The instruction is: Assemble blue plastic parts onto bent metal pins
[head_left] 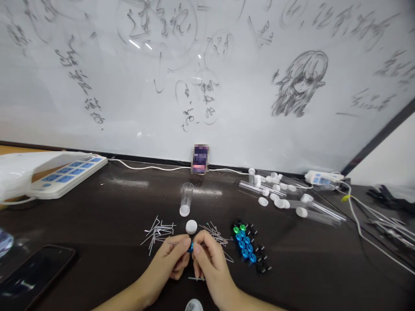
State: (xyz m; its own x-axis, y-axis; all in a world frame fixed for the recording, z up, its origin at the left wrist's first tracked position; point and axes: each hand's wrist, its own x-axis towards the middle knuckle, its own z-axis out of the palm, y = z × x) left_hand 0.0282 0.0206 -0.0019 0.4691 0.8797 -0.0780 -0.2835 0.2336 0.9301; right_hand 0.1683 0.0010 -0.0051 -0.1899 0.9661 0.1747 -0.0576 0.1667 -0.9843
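Observation:
My left hand (170,259) and my right hand (209,259) meet low in the middle of the dark table, fingers pinched together on a small blue part (191,247) between them. A thin metal pin sticks out leftward from the pinch. Two heaps of bent metal pins (158,231) lie just beyond the hands, left and right. A white cap (191,226) sits between the heaps. Farther back stands an open clear tube (186,198). Right of my right hand lies a cluster of blue, green and black small parts (248,248).
Several clear tubes and white caps (282,196) lie at the back right. A power strip (69,172) sits back left, another (322,178) with cables back right. A black phone (32,272) lies front left. A scribbled whiteboard (207,77) stands behind the table.

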